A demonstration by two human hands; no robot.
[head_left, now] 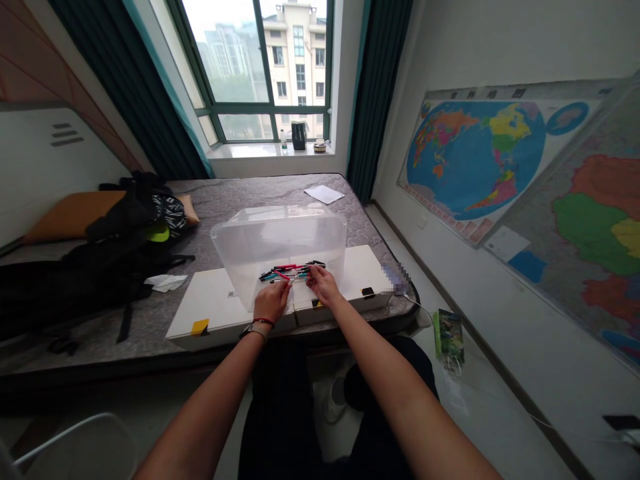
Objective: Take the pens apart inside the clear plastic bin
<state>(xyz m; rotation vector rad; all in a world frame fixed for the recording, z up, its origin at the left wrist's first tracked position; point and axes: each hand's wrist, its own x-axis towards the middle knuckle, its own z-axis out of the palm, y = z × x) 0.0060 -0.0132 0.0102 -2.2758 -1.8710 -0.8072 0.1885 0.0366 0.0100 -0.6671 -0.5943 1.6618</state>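
A heap of several coloured pens (291,270), red, black and teal, lies on a white flat box (215,307) at the near edge of a grey mattress. My left hand (271,301) is closed in a pinch on the left end of the heap. My right hand (323,284) also has its fingers closed on pens at the right end of the heap. Just behind the pens stands a clear plastic bin (280,243), tipped with its opening facing me.
A second white box (363,280) lies to the right. Black bags and clothes (100,260) cover the mattress on the left, beside crumpled white paper (166,282). A sheet of paper (325,194) lies far back. A green packet (449,331) sits on the floor at right.
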